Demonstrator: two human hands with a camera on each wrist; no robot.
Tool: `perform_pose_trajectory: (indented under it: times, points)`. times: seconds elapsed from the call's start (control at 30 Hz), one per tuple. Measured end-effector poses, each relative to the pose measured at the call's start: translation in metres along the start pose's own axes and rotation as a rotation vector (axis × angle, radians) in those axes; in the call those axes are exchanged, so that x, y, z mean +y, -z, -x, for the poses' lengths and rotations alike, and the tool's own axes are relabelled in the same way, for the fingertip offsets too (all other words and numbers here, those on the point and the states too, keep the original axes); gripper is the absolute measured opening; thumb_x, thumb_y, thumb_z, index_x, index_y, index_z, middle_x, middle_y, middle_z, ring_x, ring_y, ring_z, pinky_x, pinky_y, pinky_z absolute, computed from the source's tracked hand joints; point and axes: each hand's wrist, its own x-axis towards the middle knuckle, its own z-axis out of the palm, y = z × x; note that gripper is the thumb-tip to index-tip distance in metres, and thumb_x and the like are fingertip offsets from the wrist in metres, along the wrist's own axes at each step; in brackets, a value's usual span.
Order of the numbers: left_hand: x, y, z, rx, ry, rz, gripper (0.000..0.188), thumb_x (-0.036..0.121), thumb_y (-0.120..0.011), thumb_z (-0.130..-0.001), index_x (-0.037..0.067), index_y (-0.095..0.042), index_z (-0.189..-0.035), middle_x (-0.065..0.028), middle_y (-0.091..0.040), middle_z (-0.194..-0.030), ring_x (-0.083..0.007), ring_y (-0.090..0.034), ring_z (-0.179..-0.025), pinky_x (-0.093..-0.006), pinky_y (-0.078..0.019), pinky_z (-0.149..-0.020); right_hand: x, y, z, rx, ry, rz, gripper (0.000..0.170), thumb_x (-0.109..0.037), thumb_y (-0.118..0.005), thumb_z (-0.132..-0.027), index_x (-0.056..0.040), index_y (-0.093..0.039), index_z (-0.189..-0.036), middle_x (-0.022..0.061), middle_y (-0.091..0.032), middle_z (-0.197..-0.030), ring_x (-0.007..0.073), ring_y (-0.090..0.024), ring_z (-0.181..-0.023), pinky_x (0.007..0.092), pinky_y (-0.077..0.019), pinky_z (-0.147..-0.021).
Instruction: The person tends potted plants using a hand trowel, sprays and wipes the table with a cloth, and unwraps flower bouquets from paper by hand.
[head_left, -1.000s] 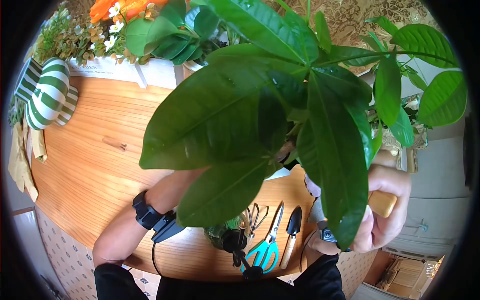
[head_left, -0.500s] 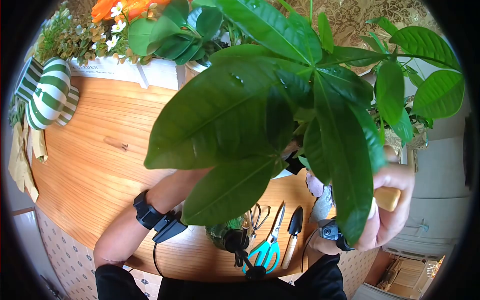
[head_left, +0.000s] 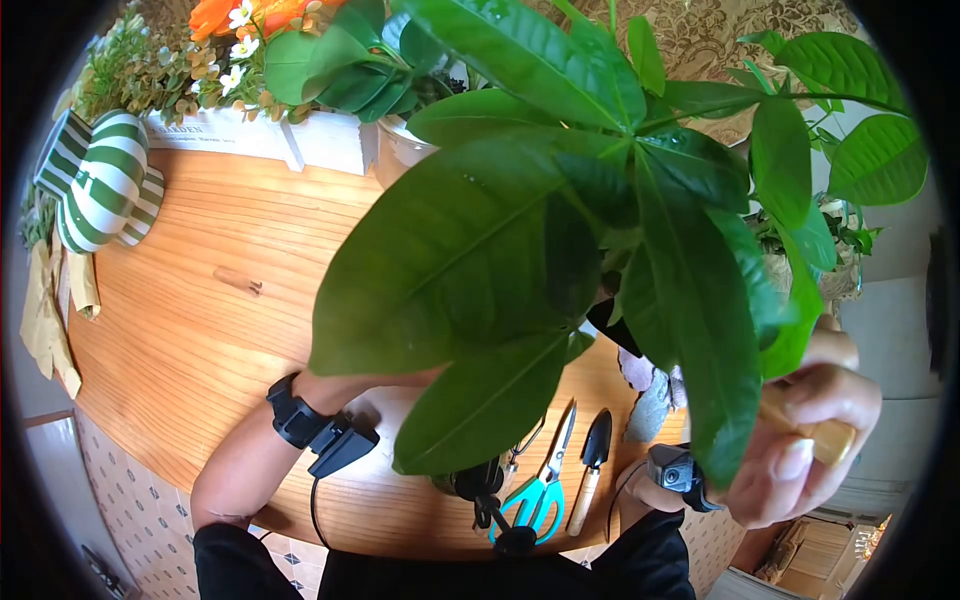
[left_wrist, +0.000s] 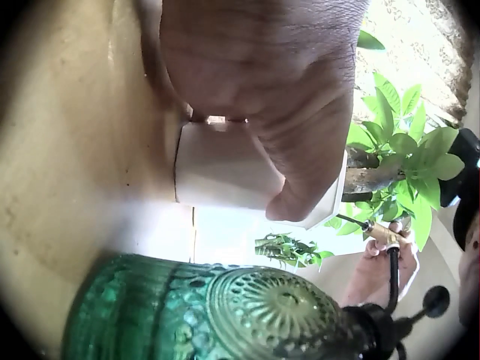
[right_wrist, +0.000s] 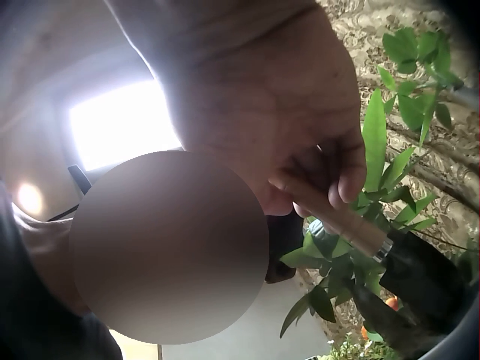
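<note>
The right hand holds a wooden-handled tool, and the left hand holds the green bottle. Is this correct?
Not quite: the left wrist view shows the left hand holding the white pot, not the green bottle. The right hand does hold a wooden-handled tool.

Your left arm (head_left: 245, 460): one, bare from elbow down, elbow bent, reaching forward and inward. Your left hand (left_wrist: 262, 82): hidden in the head view; left thumb (left_wrist: 307, 180) spread from the palm, holding. Your right wrist (head_left: 652, 497): one, angled outward. Your right hand (head_left: 800, 440): out to your right, fingers (head_left: 835, 393) curled in a grip, right thumb (head_left: 782, 475) pressed in, nail showing.
</note>
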Motion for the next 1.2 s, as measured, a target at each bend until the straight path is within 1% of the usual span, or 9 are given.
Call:
perform_pose_trajectory:
  times: [0.17, 0.27, 0.43, 0.53, 0.77, 0.8, 0.97, 1.07, 1.2]
  points:
    - [0.014, -0.02, -0.026, 0.0, -0.051, -0.086, 0.061, 0.017, -0.053, -0.104, 0.003, -0.028, -0.158, -0.0119, -0.029, -0.163, -0.0202, -0.037, -0.143, -0.0369, -0.0336, -0.117, 0.005, -0.005, -0.001, 0.112, 0.058, -0.006, 0.026, -0.021, -0.051, -0.097, 0.0032, -0.045, -0.104, 0.0225, -0.051, -0.094, 0.0261, -0.055, -0.084, 0.043, -0.049, -0.079]
    - [0.015, -0.02, -0.027, -0.011, -0.081, -0.144, 0.061, 0.017, -0.054, -0.103, 0.003, -0.028, -0.157, -0.0119, -0.03, -0.162, -0.0204, -0.037, -0.143, -0.0371, -0.0337, -0.117, 0.013, -0.005, 0.001, -0.007, 0.069, 0.098, 0.02, -0.01, -0.049, -0.096, 0.0083, -0.047, -0.104, 0.0206, -0.058, -0.091, 0.0212, -0.057, -0.073, 0.0311, -0.0476, -0.063]
    - [0.009, -0.017, -0.025, -0.042, -0.166, -0.349, 0.059, 0.019, -0.058, -0.102, 0.004, -0.034, -0.153, -0.0114, -0.037, -0.156, -0.0216, -0.042, -0.138, -0.0372, -0.0365, -0.114, 0.017, -0.006, -0.005, -0.151, 0.098, 0.297, 0.029, -0.009, -0.054, -0.092, 0.0134, -0.05, -0.111, 0.0256, -0.064, -0.098, 0.0253, -0.061, -0.082, 0.0361, -0.0487, -0.078]
    - [0.006, -0.016, -0.023, -0.064, -0.215, -0.466, 0.058, 0.02, -0.06, -0.1, 0.004, -0.037, -0.151, -0.0111, -0.042, -0.152, -0.0224, -0.045, -0.136, -0.0373, -0.0382, -0.113, 0.012, -0.011, 0.0, 0.062, 0.092, 0.121, 0.031, -0.013, -0.064, -0.091, 0.0135, -0.053, -0.104, 0.0235, -0.065, -0.092, 0.0253, -0.06, -0.083, 0.0342, -0.0479, -0.074]
    - [-0.001, -0.013, -0.017, -0.055, -0.333, -0.767, 0.055, 0.023, -0.065, -0.098, 0.005, -0.046, -0.146, -0.0105, -0.052, -0.143, -0.024, -0.051, -0.13, -0.0375, -0.0423, -0.109, 0.004, 0.014, -0.009, -0.169, 0.128, 0.226, 0.032, -0.018, -0.062, -0.097, 0.0111, -0.053, -0.106, 0.0223, -0.062, -0.093, 0.027, -0.06, -0.089, 0.035, -0.0502, -0.077]
    - [-0.002, -0.013, -0.016, -0.047, -0.349, -0.816, 0.055, 0.023, -0.066, -0.097, 0.005, -0.047, -0.145, -0.0104, -0.054, -0.142, -0.0243, -0.052, -0.129, -0.0375, -0.0428, -0.108, -0.005, 0.006, 0.003, 0.011, 0.035, 0.217, 0.035, -0.023, -0.061, -0.098, 0.0106, -0.053, -0.107, 0.023, -0.06, -0.096, 0.028, -0.06, -0.091, 0.0349, -0.0501, -0.079]
    - [-0.007, -0.012, -0.01, -0.011, -0.423, -1.048, 0.053, 0.025, -0.07, -0.096, 0.006, -0.052, -0.142, -0.01, -0.061, -0.136, -0.0255, -0.057, -0.125, -0.0376, -0.0457, -0.106, -0.017, 0.027, 0.013, -0.09, 0.06, 0.06, 0.045, -0.04, -0.051, -0.105, 0.0024, -0.047, -0.121, 0.0217, -0.057, -0.106, 0.0229, -0.061, -0.09, 0.0274, -0.0538, -0.074]
    - [0.009, -0.015, -0.012, -0.014, -0.333, -0.861, 0.059, 0.025, -0.074, -0.092, 0.006, -0.051, -0.143, -0.0119, -0.058, -0.138, -0.0274, -0.055, -0.127, -0.0384, -0.0445, -0.108, -0.042, 0.019, 0.015, 0.035, -0.066, 0.269, 0.03, -0.032, -0.071, -0.096, -0.0132, -0.051, -0.107, 0.0138, -0.067, -0.102, 0.0186, -0.066, -0.081, 0.0279, -0.0512, -0.072]
    - [0.013, -0.016, -0.013, -0.031, -0.184, -0.485, 0.071, 0.024, -0.081, -0.084, 0.007, -0.049, -0.145, -0.0157, -0.053, -0.143, -0.0312, -0.052, -0.132, -0.0398, -0.042, -0.111, -0.051, 0.006, 0.013, 0.037, -0.083, 0.167, 0.027, -0.026, -0.076, -0.092, -0.013, -0.053, -0.098, 0.0121, -0.068, -0.1, 0.0198, -0.067, -0.08, 0.0289, -0.0539, -0.071]
